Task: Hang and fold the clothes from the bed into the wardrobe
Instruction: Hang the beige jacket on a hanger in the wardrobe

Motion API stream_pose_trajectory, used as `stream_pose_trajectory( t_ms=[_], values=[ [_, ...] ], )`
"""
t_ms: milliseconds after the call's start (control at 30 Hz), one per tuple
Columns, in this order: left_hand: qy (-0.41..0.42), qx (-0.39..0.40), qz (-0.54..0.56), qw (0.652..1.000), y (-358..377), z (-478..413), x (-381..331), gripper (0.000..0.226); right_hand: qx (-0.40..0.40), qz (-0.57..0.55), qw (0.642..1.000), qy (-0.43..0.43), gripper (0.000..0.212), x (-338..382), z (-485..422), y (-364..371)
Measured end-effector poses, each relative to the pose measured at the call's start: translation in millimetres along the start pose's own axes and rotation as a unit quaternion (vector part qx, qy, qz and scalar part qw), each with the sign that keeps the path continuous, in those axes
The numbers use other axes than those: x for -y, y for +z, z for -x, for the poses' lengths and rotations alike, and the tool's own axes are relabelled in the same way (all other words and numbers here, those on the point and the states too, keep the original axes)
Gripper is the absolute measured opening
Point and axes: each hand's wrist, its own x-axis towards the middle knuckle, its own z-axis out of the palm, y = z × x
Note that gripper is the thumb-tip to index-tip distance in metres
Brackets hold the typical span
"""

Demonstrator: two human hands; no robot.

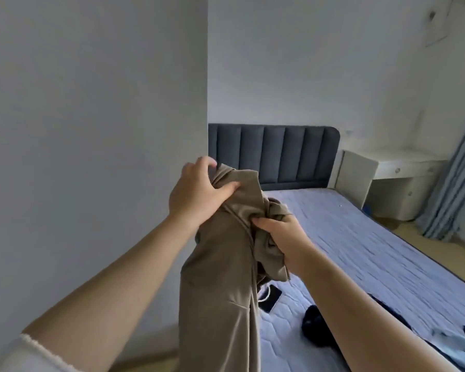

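Pale grey wall is filling the left of my view, and I cannot tell whether that flat panel is part of the wardrobe. Just right of it my left hand is gripping the top of a long taupe-brown garment of soft fabric, fingers and thumb curled round a bunched fold, while the rest of the cloth is hanging straight down between my forearms. Slightly lower and to the right, my right hand is clenching a crumpled wad of the same garment. Both hands are thus clamped on it, close together but not touching, the left one higher. I am judging that I am sorting out one piece held up over the bed, looking for its waistband or shoulders before hanging or folding it. The next move is calling for sliding the hands apart along one edge so the cloth opens flat. Behind the hands a dark blue padded headboard is standing against the wall, and the pale blue quilted mattress is stretching away to the right. On it a flat black rectangular object is lying, then a crumpled dark navy garment, then a light blue garment at the lower right. Farther right a white bedside desk and a blue striped curtain are closing the scene.
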Motion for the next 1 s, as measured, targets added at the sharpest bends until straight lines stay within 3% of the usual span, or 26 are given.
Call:
stream_pose_trajectory(
  t_ms=[67, 133, 167, 233, 333, 433, 500, 567, 700, 767, 833, 867, 1000],
  values=[
    [-0.037, -0.074, -0.048, 0.995, -18, 28, 20, 0.041, 0.014, -0.005, 1.0, 0.011, 0.009, -8, 6, 28],
    [-0.167, -0.003, 0.012, 0.986, -39, 55, 37, 0.037, 0.055, -0.013, 0.998, 0.031, 0.012, -11, 15, 62],
    [-0.253, 0.061, 0.086, 0.962, -50, 67, 45, 0.037, 0.084, -0.012, 0.996, 0.038, 0.015, -12, 20, 79],
    [-0.391, 0.14, 0.246, 0.876, -76, 88, 60, 0.032, 0.149, -0.005, 0.988, 0.043, 0.019, -12, 32, 116],
    [-0.479, 0.095, 0.328, 0.808, -123, 111, 91, 0.018, 0.243, 0.025, 0.97, 0.02, 0.021, -9, 51, 170],
    [-0.538, 0.041, 0.393, 0.744, -174, 136, 119, 0.018, 0.311, 0.067, 0.948, -0.001, 0.023, -3, 77, 223],
    [-0.539, 0.024, 0.394, 0.744, -208, 151, 135, 0.017, 0.34, 0.086, 0.936, -0.01, 0.022, 2, 92, 258],
    [-0.532, -0.018, 0.346, 0.773, -245, 169, 159, 0.011, 0.355, 0.097, 0.93, -0.018, 0.016, 7, 108, 296],
    [-0.482, -0.191, 0.115, 0.848, -331, 216, 217, 0.015, 0.371, 0.05, 0.927, 0.019, 0.006, 18, 146, 375],
    [-0.448, -0.228, -0.019, 0.864, -374, 245, 240, 0.015, 0.369, 0.03, 0.929, 0.027, 0.009, 21, 167, 416],
    [-0.444, -0.264, -0.049, 0.855, -413, 270, 257, 0.017, 0.364, 0.02, 0.931, 0.027, 0.013, 25, 188, 457],
    [-0.454, -0.29, 0.0, 0.843, -432, 282, 266, 0.019, 0.369, 0.017, 0.929, 0.03, 0.014, 27, 199, 477],
    [-0.515, -0.355, 0.295, 0.722, -502, 329, 294, 0.019, 0.407, 0.004, 0.912, 0.054, 0.012, 26, 239, 552]
  ],
)
